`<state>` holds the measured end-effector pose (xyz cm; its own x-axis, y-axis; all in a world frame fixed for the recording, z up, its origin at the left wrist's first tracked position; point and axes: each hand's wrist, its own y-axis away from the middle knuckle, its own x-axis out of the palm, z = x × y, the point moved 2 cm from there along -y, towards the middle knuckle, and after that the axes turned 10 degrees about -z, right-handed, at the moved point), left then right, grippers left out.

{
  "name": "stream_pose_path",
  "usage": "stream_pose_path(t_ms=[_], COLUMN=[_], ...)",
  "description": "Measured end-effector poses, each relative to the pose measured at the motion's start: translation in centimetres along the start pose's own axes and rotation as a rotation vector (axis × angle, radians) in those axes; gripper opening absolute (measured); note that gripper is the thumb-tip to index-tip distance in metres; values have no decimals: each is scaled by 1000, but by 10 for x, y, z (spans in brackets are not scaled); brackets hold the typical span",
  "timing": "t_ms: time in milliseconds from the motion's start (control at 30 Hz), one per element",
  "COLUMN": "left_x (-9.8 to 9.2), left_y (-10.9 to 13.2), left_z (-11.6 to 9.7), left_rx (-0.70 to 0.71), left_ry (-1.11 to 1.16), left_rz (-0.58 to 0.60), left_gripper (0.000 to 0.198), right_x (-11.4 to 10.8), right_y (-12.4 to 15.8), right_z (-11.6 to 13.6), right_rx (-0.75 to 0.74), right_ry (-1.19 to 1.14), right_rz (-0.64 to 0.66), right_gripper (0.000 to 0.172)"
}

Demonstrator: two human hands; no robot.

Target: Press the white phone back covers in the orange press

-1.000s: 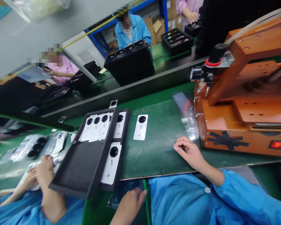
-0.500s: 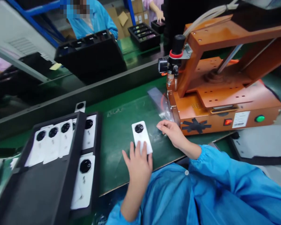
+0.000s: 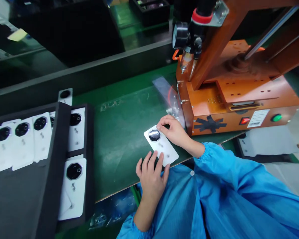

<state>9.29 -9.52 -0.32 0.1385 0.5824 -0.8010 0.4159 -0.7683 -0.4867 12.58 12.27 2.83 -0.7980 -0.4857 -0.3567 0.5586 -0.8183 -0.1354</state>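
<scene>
Nearest, the left hand [image 3: 151, 181] is spread wide, its fingertips at the near-left long edge of a white panel [image 3: 164, 143] on the green tabletop [image 3: 119, 146]. The panel lies between the hands, by the front edge, its long axis slanting from the dark camera patch [image 3: 154, 135] at far left to the plain end at near right. The right hand [image 3: 173, 130] is at the patch end's right corner, thumb and forefinger brought together — whether they pinch it I cannot tell. Both hands are about equally close.

The panel looks thin, smooth and round-cornered; its patch is glossy, many-sided. Leftward, a matte black tray [image 3: 89, 149] holds similar panels [image 3: 76, 191]. Farther right, a clear plastic sleeve [image 3: 163, 91] lies beside a shiny orange machine [image 3: 233, 116].
</scene>
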Motion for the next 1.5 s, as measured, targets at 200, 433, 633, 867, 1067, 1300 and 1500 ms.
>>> stream_pose_path(t_ms=[200,433,633,867,1067,1300,1500], left_x=[5,6,4,5,5,4,4], left_y=[-3,-2,-5,-5,-4,-5,-6], left_z=[-1,0,-2,-3,-1,-1,-2], left_rx=[8,13,-2,-18,-17,-12,-7], left_ry=[-5,-18,-10,3,-1,-3,-4], left_rz=[-51,-56,-96,-96,-92,-94,-99], left_gripper=[43,43,40,41,41,40,41], right_x=[12,5,2,2,1,2,1], right_y=[9,1,-2,-2,-1,-1,-1], right_z=[11,3,0,-1,-2,-5,-7], right_rx=[4,-15,2,-19,-36,-52,-80], right_ry=[172,114,98,89,85,77,41], right_rz=[91,41,9,-3,0,-4,-15], right_gripper=[10,12,12,14,14,13,15])
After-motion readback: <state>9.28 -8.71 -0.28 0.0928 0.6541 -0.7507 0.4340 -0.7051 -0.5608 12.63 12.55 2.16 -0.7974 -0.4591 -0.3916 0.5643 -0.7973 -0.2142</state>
